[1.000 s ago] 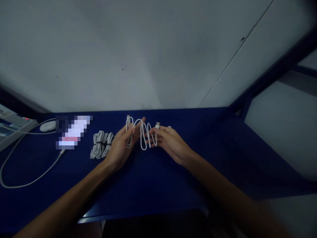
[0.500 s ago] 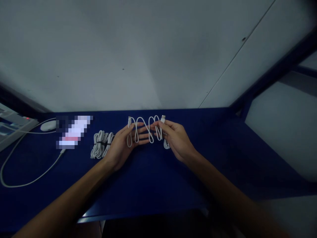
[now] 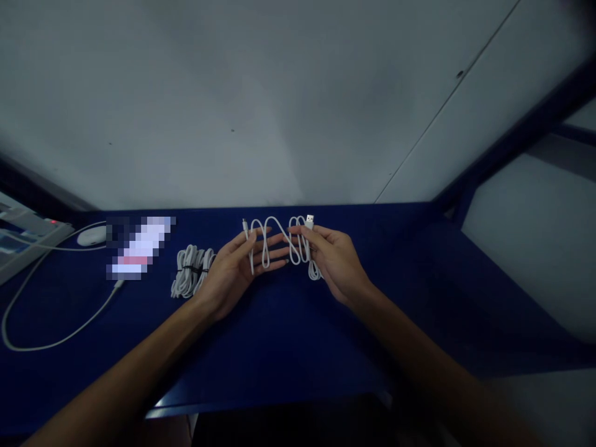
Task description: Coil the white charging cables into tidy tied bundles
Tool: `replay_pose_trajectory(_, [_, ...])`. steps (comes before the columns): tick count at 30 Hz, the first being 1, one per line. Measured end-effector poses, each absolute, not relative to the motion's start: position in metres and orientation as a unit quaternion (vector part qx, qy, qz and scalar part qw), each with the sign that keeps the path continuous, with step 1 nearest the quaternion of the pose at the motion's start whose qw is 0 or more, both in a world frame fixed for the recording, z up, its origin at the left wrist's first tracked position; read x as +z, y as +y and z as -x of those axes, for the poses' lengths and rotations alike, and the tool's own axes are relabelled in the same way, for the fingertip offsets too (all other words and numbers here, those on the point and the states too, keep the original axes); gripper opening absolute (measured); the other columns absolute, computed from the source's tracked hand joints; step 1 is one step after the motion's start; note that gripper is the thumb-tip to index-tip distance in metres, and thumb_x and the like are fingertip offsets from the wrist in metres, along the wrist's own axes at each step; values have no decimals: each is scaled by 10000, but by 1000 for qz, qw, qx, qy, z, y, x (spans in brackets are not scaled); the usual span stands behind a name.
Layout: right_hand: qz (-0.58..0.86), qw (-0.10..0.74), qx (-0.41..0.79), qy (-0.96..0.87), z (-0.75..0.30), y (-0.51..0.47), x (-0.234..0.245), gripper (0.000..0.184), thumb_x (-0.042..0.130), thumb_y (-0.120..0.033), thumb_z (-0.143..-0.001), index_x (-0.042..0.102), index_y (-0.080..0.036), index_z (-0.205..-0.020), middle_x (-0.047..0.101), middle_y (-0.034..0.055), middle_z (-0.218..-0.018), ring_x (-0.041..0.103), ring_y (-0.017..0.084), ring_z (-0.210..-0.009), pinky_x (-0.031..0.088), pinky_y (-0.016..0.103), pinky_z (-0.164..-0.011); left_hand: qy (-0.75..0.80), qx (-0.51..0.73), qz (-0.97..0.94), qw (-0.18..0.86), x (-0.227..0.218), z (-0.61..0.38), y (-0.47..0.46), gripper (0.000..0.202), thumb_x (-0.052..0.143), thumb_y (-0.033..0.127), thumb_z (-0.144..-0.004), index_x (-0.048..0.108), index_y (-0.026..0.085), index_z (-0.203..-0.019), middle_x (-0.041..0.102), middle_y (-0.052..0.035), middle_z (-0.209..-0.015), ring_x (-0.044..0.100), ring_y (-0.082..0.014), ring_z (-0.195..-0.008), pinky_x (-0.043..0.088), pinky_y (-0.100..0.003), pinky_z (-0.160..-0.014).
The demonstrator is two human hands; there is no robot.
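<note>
A white USB cable (image 3: 278, 222) hangs in loose zigzag loops between my two hands, above the blue table. My left hand (image 3: 231, 268) pinches its small-plug end under the thumb, the other fingers stretched out behind the loops. At the other end, my right hand (image 3: 336, 259) grips the large USB plug (image 3: 310, 220) and the gathered loops between thumb and fingers. Another small coil of white cable (image 3: 315, 270) shows just below the right fingers; whether it lies on the table I cannot tell. Left of my left hand, bundled white cables (image 3: 189, 272) with black ties lie on the table, partly hidden by the wrist.
On the left of the blue table (image 3: 288, 347) lies a phone-like object (image 3: 142, 248), blurred out, with a white cord (image 3: 60, 347) plugged in. Beside it are a white mouse-shaped item (image 3: 92, 235) and a white power strip (image 3: 51, 239). A pale wall (image 3: 261, 112) stands behind.
The cable's loops have shifted: those by my right hand sit closer together, and the left loops have spread a little to the right. Both hands keep their hold.
</note>
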State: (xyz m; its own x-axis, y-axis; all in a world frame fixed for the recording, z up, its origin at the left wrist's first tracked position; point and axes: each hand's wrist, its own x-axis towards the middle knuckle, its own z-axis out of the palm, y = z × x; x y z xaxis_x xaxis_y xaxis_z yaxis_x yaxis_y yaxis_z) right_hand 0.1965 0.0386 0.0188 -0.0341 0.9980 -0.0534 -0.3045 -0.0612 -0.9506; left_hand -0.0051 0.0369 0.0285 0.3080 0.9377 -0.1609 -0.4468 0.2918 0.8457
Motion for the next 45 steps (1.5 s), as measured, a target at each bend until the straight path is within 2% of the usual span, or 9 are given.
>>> replay_pose_trajectory(6, [420, 537, 598, -422, -197, 39, 17, 227, 771, -439, -957, 865, -248, -1034, 801, 92, -995, 731, 247, -959, 572, 429, -909, 351, 477, -366, 718, 28, 6, 36, 314, 588, 311, -1095, 673, 173, -1364, 676, -207, -1488, 669, -378, -1361, 527, -602, -1161])
replay_pose_trajectory(14, [425, 545, 587, -422, -196, 36, 21, 200, 798, -416, -930, 868, -245, -1004, 802, 87, -966, 737, 248, -941, 576, 425, -881, 359, 465, -355, 727, 26, 6, 36, 336, 594, 353, -1097, 670, 217, -1395, 685, -195, -1474, 690, -371, -1326, 583, -611, -1092])
replay_pose_trajectory(20, [433, 544, 574, -432, -196, 38, 19, 223, 773, -445, -941, 867, -252, -1001, 804, 98, -998, 739, 262, -964, 580, 446, -879, 342, 463, -381, 724, 24, 7, 35, 366, 707, 222, -1029, 669, 211, -1393, 690, -185, -1475, 718, -366, -1290, 573, -593, -1120])
replay_pose_trajectory(25, [431, 547, 578, -425, -197, 40, 17, 217, 787, -447, -931, 871, -258, -996, 795, 88, -940, 736, 258, -915, 584, 461, -869, 350, 465, -386, 715, 22, 8, 35, 384, 694, 219, -1040, 652, 211, -1422, 698, -185, -1464, 714, -355, -1301, 543, -590, -1164])
replay_pose_trajectory(31, [419, 550, 586, -422, -197, 41, 16, 191, 779, -423, -940, 865, -259, -985, 811, 92, -1020, 756, 267, -994, 589, 465, -934, 348, 469, -382, 716, 21, 8, 35, 386, 693, 203, -1039, 649, 197, -1422, 707, -191, -1449, 708, -359, -1312, 541, -593, -1169])
replay_pose_trajectory(38, [428, 551, 577, -425, -197, 40, 18, 211, 785, -438, -928, 867, -253, -988, 814, 95, -1010, 756, 268, -963, 594, 447, -887, 344, 474, -369, 722, 22, 8, 36, 346, 697, 197, -1033, 669, 194, -1377, 718, -189, -1430, 722, -363, -1289, 549, -604, -1155])
replay_pose_trajectory(45, [432, 544, 579, -427, -197, 41, 17, 217, 763, -448, -948, 859, -260, -993, 807, 103, -1052, 756, 269, -984, 596, 454, -902, 344, 470, -371, 724, 21, 9, 36, 335, 686, 211, -1040, 679, 214, -1376, 709, -181, -1444, 697, -364, -1327, 543, -615, -1155])
